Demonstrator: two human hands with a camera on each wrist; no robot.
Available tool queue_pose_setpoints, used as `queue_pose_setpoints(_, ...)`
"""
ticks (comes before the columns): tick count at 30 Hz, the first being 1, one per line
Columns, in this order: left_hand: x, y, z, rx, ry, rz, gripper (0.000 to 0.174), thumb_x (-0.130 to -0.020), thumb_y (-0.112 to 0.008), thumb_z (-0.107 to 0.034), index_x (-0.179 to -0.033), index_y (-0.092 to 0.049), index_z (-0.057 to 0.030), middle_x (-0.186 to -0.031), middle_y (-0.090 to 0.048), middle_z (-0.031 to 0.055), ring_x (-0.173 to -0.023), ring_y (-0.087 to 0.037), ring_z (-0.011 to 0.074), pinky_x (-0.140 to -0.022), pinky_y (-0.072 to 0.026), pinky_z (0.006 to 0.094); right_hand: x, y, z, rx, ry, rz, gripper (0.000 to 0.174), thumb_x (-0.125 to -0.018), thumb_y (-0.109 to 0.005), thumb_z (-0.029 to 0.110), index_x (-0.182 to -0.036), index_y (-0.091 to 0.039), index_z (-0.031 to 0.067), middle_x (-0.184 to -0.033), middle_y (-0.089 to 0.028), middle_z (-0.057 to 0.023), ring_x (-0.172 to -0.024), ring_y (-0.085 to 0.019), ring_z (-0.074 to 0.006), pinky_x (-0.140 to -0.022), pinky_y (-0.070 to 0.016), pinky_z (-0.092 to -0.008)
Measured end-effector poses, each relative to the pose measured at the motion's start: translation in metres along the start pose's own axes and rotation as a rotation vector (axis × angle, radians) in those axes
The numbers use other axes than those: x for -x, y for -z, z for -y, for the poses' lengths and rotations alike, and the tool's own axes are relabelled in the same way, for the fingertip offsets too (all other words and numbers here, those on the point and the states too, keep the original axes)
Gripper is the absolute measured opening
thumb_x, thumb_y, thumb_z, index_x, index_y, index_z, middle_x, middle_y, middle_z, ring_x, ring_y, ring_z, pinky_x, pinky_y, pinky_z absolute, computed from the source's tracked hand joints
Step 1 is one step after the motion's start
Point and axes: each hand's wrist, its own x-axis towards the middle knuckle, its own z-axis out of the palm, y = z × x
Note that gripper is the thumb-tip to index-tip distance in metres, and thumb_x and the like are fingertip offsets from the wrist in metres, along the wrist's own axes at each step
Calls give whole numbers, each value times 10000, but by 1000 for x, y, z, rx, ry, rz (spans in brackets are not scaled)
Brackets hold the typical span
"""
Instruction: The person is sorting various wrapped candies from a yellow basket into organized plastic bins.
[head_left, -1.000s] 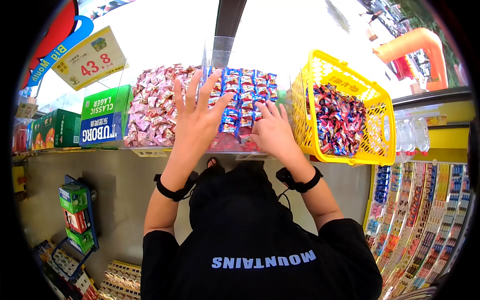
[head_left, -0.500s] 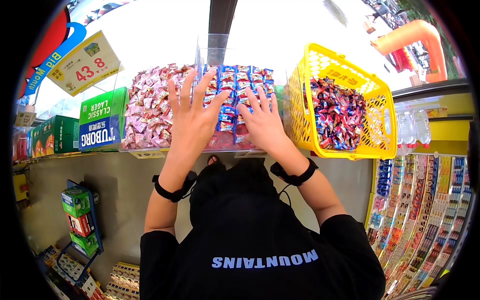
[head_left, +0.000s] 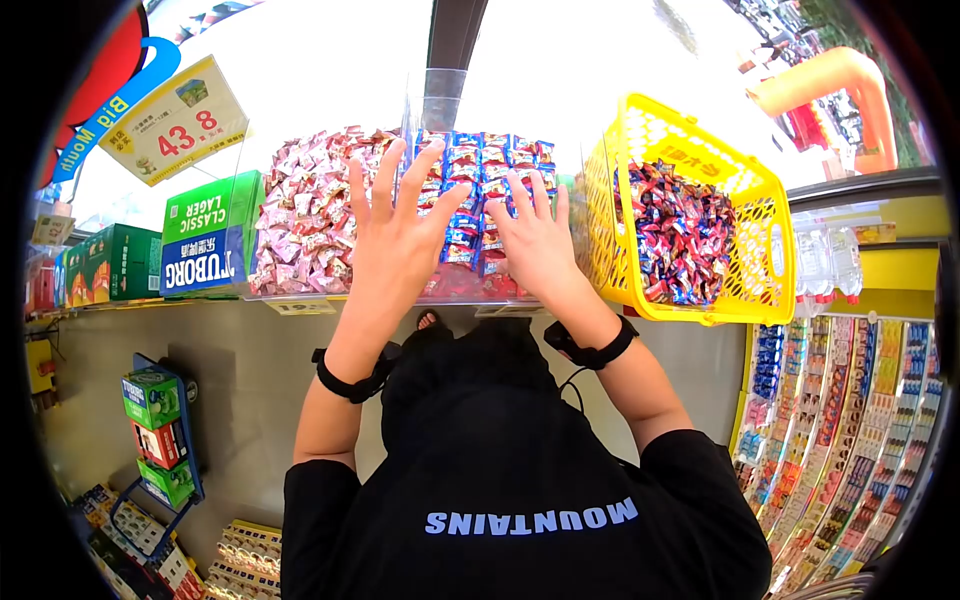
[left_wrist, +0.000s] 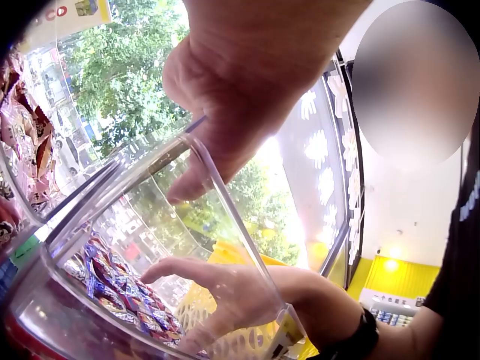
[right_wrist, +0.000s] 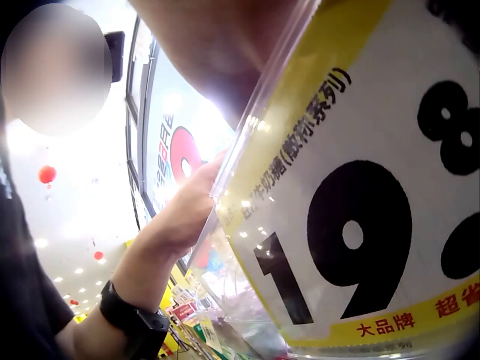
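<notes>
"Several columns of blue packets — where exactly do they lie?"

"Inside the clear bin, beneath both hands, set side by side in fairly neat lines. The hands cover part of the layer, so I can't judge all of it."

"And the hands themselves?"

"The left hand is spread wide, its back uppermost, reaching over the bin's left side. The right hand has its fingers fanned above the right-hand columns. Neither grips a packet that I can see; whether any fingertip touches a wrapper, I cannot tell."

"How would you work here?"

"Spread fingers seem right to me: light, even pressure from both sides, so the columns stay straight and no packet rides over its neighbour. Slick wrappers probably slide easily — small nudges should beat one big push. I'd also mind the left hand against the bin's wall."

"What stands around it?"

"Pink sweets are heaped just to the left, with a green-and-blue beer carton beyond. On the right stands a yellow basket, dark red-and-blue sweets piled loosely inside. A price card fills much of the right wrist view."
</notes>
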Motion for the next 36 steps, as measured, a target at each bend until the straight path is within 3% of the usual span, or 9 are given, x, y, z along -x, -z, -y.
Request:
queue_pose_setpoints(8, -1, 1, -1, 0, 8, 2, 315, -897, -751, -142, -1192, -782, -250, -1607, -500, 33, -1578, -332, 337, -1303, -187, 705, -4, -2, 2, 19, 16, -105, 417, -916, -743, 198, -1325, -677, 155, -1601, -505, -212, -1541, -405, -466, -1266, -210, -724)
queue_pose_setpoints(13, -2, 3, -3, -11, 24, 12, 301, -903, -759, -150, -1184, -782, -253, -1611, -499, 23, -1577, -337, 325, -1305, -190, 698, 11, 58, 18, -134, 33, -155, 509, -874, -802, 197, -1360, -665, 133, -1573, -533, -206, -1497, -455, -454, -1285, -235, -667)
queue_pose_setpoints(14, -2, 3, -3, -10, 28, 9, 297, -905, -764, -152, -1183, -782, -254, -1612, -498, 20, -1577, -337, 323, -1304, -192, 699, 19, 77, 21, -147, 48, -167, 551, -859, -825, 194, -1376, -655, 110, -1558, -545, -207, -1484, -477, -437, -1282, -275, -635)
queue_pose_setpoints(18, -2, 6, -8, -69, 54, 51, 361, -885, -815, -213, -1240, -762, -256, -1609, -498, 38, -1583, -324, 340, -1308, -147, 702, 56, 114, 19, -207, 62, -238, 434, -893, -799, 162, -1306, -695, 78, -1514, -589, -202, -1444, -543, -396, -1245, -357, -624)
queue_pose_setpoints(24, -13, 19, -48, -12, 29, 119, 469, -901, -834, -267, -1357, -726, -245, -1615, -491, 73, -1579, -316, 374, -1311, -117, 691, 99, 139, -5, -199, -72, -345, 386, -883, -804, 121, -1258, -730, 63, -1488, -629, -184, -1408, -592, -374, -1238, -375, -612)
queue_pose_setpoints(31, -44, 11, -101, 166, -144, 103, 525, -885, -848, -277, -1384, -706, -194, -1652, -473, 109, -1583, -340, 393, -1309, -136, 694, 124, 147, -42, -237, -95, -373, 442, -846, -828, 166, -1266, -736, 65, -1501, -606, -201, -1428, -556, -401, -1236, -361, -617)
queue_pose_setpoints(36, -62, 1, -148, 240, -176, 127, 532, -825, -898, -277, -1327, -738, -211, -1585, -514, 101, -1560, -356, 398, -1314, -150, 687, 147, 160, -89, -246, -156, -397, 459, -814, -853, 135, -1256, -735, 98, -1491, -626, -171, -1405, -585, -388, -1227, -396, -601)
